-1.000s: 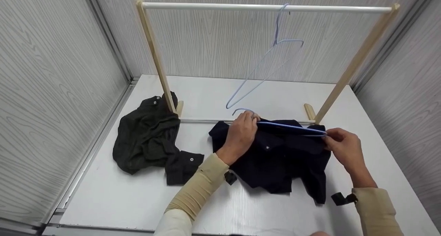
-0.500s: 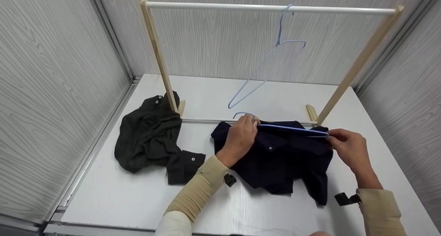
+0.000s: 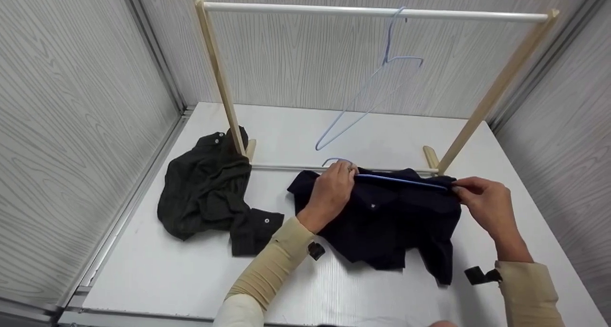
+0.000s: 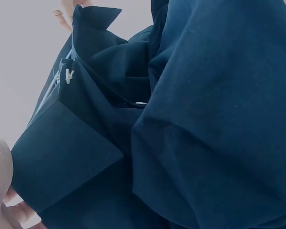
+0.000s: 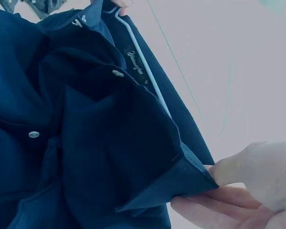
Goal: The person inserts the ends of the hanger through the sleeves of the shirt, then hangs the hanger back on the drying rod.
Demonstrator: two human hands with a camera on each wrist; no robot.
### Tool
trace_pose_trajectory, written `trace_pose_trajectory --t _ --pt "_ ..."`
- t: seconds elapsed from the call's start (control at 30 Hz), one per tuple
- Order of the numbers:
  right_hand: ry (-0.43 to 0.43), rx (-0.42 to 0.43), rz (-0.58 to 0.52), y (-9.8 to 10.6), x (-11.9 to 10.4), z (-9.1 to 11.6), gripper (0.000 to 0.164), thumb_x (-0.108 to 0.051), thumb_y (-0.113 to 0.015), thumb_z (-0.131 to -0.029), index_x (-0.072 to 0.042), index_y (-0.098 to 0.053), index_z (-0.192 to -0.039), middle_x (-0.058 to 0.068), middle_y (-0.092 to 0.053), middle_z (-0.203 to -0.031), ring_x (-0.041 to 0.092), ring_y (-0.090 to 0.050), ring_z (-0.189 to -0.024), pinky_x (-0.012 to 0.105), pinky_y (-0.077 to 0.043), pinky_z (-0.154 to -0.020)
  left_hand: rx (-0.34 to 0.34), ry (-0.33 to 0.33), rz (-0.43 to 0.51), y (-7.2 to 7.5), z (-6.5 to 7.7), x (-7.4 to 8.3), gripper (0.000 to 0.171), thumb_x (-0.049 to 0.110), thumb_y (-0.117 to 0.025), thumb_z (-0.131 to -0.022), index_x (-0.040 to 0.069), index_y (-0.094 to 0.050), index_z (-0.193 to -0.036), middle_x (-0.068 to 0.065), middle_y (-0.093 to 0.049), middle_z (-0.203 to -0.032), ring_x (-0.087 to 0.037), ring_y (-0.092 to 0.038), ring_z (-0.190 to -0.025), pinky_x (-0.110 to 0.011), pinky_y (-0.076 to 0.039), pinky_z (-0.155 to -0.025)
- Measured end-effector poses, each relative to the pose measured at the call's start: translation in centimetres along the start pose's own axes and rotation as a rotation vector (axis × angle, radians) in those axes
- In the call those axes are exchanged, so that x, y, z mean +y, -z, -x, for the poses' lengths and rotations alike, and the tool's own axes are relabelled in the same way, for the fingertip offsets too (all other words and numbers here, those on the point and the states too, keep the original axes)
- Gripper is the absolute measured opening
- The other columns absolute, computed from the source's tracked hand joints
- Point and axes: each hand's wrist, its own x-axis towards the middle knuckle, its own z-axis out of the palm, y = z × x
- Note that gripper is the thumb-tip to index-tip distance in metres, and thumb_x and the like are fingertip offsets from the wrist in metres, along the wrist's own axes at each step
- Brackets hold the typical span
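Note:
A navy button-up shirt (image 3: 377, 241) is gathered on the table below both hands. My left hand (image 3: 329, 191) grips a light blue wire hanger (image 3: 401, 179) by its neck, at the shirt's collar; the hook sticks out past the fingers. My right hand (image 3: 487, 203) pinches the shirt's edge at the hanger's right end. In the right wrist view, the hanger's arm (image 5: 145, 62) runs into the shirt beside a dark label (image 5: 135, 64), its end hidden under cloth, while thumb and fingers hold a cloth corner. Mostly navy cloth (image 4: 219, 105) fills the left wrist view.
A clothes rack with wooden legs (image 3: 496, 93) and a white top rail (image 3: 296, 9) stands behind the shirt. Another blue hanger (image 3: 348, 106) hangs from the rail. A dark green shirt (image 3: 205, 193) lies crumpled at the left, against the rack's left leg.
The hanger's right end, earlier bare at the right fingers, is now covered by the navy shirt's cloth. The right hand has shifted slightly right; the left hand has moved a little down.

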Motion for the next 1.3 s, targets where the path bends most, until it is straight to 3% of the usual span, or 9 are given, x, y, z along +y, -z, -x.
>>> trace_pose_trajectory --t 0.13,0.3,0.53,0.67,0.77,0.93,1.0,1.13,1.3 --pt "0.021 0.069 0.073 -0.4 -0.4 0.0 0.013 -0.009 -0.069 -0.09 0.0 -0.075 -0.097 0.019 -0.074 -0.088 -0.015 -0.057 -0.068 0.008 -0.046 -0.065 -0.002 -0.02 -0.002 0.0 -0.1 0.0 0.021 0.017 -0.044 -0.106 0.007 -0.062 -0.101 -0.005 -0.064 -0.097 -0.018 -0.065 -0.089 -0.026 -0.056 -0.076" --pt "0.06 0.151 0.129 -1.0 -1.2 -0.1 0.011 -0.011 -0.068 -0.09 -0.003 -0.074 -0.093 0.016 -0.075 -0.087 -0.024 -0.047 -0.073 0.015 -0.039 -0.074 -0.056 -0.056 0.004 -0.1 -0.4 0.4 0.022 0.018 -0.044 -0.106 0.007 -0.063 -0.105 -0.005 -0.065 -0.102 -0.019 -0.065 -0.099 -0.027 -0.054 -0.088" --pt "0.127 0.179 0.061 -2.2 -2.6 -0.6 0.008 -0.008 -0.068 -0.09 -0.001 -0.072 -0.091 0.016 -0.072 -0.086 -0.02 -0.051 -0.073 0.0 -0.041 -0.066 -0.119 -0.095 0.026 -0.1 -1.1 1.3 0.027 0.024 -0.039 -0.108 0.011 -0.063 -0.105 -0.001 -0.066 -0.101 -0.016 -0.064 -0.096 -0.025 -0.053 -0.088" --pt "0.199 0.19 0.023 -3.3 -2.9 -0.7 0.008 -0.002 -0.068 -0.089 0.002 -0.07 -0.095 0.018 -0.071 -0.09 -0.019 -0.052 -0.077 -0.001 -0.04 -0.07 -0.134 -0.124 0.048 0.0 -1.6 1.7 0.029 0.024 -0.038 -0.108 0.011 -0.064 -0.108 0.0 -0.067 -0.105 -0.015 -0.062 -0.099 -0.024 -0.05 -0.092" --pt "0.257 0.175 0.006 -4.2 -3.0 -0.8 0.012 0.002 -0.068 -0.088 0.004 -0.068 -0.101 0.019 -0.07 -0.095 -0.012 -0.057 -0.083 -0.001 -0.041 -0.073 -0.15 -0.112 0.085 0.1 -1.9 1.9 0.028 0.023 -0.04 -0.108 0.011 -0.065 -0.11 0.001 -0.067 -0.107 -0.015 -0.062 -0.103 -0.023 -0.049 -0.095" --pt "0.326 0.148 0.007 -5.7 -3.1 -0.8 0.024 0.011 -0.066 -0.086 0.005 -0.065 -0.109 0.019 -0.063 -0.103 0.016 -0.063 -0.09 0.0 -0.04 -0.076 -0.161 -0.128 0.111 0.3 -2.1 2.2 0.027 0.023 -0.042 -0.107 0.012 -0.066 -0.108 0.001 -0.067 -0.109 -0.013 -0.062 -0.101 -0.022 -0.05 -0.093" --pt "0.356 0.144 0.024 -6.2 -3.2 -0.8 0.028 0.014 -0.064 -0.084 0.004 -0.065 -0.11 0.02 -0.06 -0.106 0.023 -0.062 -0.093 0.006 -0.04 -0.079 -0.165 -0.141 0.117 0.3 -2.1 2.3 0.027 0.024 -0.042 -0.107 0.012 -0.066 -0.108 0.001 -0.066 -0.111 -0.013 -0.062 -0.1 -0.022 -0.05 -0.092" --pt "0.451 0.141 0.079 -7.3 -3.1 -0.8 0.031 0.018 -0.062 -0.082 0.002 -0.065 -0.108 0.022 -0.057 -0.111 0.033 -0.057 -0.103 0.03 -0.042 -0.09 -0.173 -0.142 0.149 0.4 -2.2 2.5 0.027 0.024 -0.045 -0.107 0.012 -0.068 -0.111 0.0 -0.066 -0.112 -0.013 -0.063 -0.1 -0.019 -0.05 -0.091" --pt "0.588 0.16 0.144 -8.4 -3.3 -0.8 0.028 0.014 -0.069 -0.08 -0.001 -0.068 -0.103 0.019 -0.064 -0.106 0.038 -0.057 -0.103 0.051 -0.041 -0.09 -0.174 -0.166 0.123 0.4 -2.4 2.7 0.026 0.024 -0.048 -0.106 0.012 -0.067 -0.118 0.0 -0.068 -0.112 -0.012 -0.064 -0.101 -0.019 -0.05 -0.09"
